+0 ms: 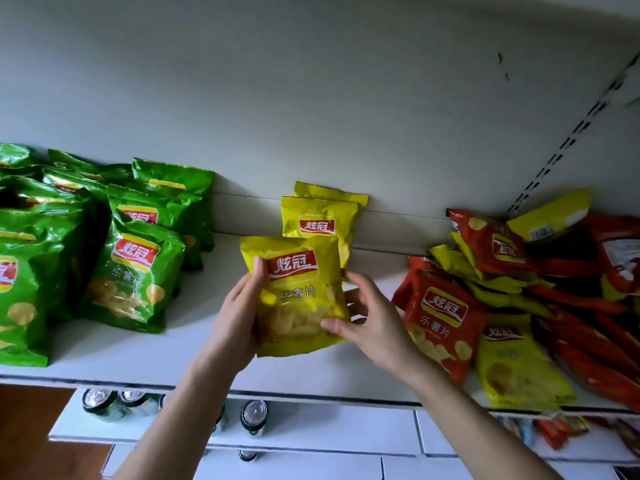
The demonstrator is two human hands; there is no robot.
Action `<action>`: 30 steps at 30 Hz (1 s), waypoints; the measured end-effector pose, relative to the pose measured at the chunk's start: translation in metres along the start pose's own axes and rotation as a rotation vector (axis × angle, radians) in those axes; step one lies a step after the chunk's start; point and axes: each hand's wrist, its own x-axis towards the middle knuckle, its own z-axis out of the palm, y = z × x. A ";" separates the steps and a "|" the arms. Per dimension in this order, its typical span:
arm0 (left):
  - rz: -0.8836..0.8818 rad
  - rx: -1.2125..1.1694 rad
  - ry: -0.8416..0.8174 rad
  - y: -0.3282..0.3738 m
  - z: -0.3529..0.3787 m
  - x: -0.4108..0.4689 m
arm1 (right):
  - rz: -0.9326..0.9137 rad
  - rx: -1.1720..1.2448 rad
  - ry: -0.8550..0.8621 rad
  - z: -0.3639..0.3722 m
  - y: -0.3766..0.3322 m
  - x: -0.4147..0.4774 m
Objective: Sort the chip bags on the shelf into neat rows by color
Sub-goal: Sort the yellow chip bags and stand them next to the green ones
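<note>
A yellow chip bag point(298, 289) stands upright in the middle of the white shelf point(194, 344). My left hand point(239, 313) grips its left edge with the thumb on the front. My right hand point(367, 317) pinches its lower right corner. Two more yellow bags point(320, 220) stand in a row right behind it, against the back wall. Several green bags point(131, 268) stand in rows on the left. At the right lies a mixed heap of red bags point(443, 317) and yellow bags point(519, 372).
A slotted shelf upright point(561, 147) runs up the back wall at the right. On the lower shelf under the front edge stand several drink cans point(254, 415); snack packets point(554, 431) lie at the lower right. Bare shelf surface shows between the green and yellow bags.
</note>
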 end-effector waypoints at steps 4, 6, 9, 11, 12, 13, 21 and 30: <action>-0.060 0.081 0.093 -0.001 0.008 0.018 | -0.015 -0.028 0.109 0.004 0.007 0.001; 0.091 0.189 0.148 -0.004 0.010 0.025 | -0.026 -0.086 0.214 0.004 0.014 0.015; 0.381 0.568 0.196 -0.015 0.001 0.035 | -0.029 -0.171 0.341 0.005 0.022 0.039; 0.496 0.855 0.114 -0.026 -0.007 0.045 | 0.007 -0.228 0.335 0.008 0.028 0.053; 0.542 0.971 0.070 -0.031 -0.010 0.050 | 0.023 -0.258 0.305 0.010 0.030 0.059; 0.572 1.058 0.046 -0.033 -0.012 0.054 | 0.036 -0.286 0.269 0.011 0.032 0.062; 0.586 1.217 0.021 -0.042 -0.013 0.066 | 0.017 -0.280 0.402 -0.036 0.027 0.017; 0.625 1.319 -0.034 -0.049 -0.018 0.058 | 0.179 -0.480 0.770 -0.136 0.072 -0.101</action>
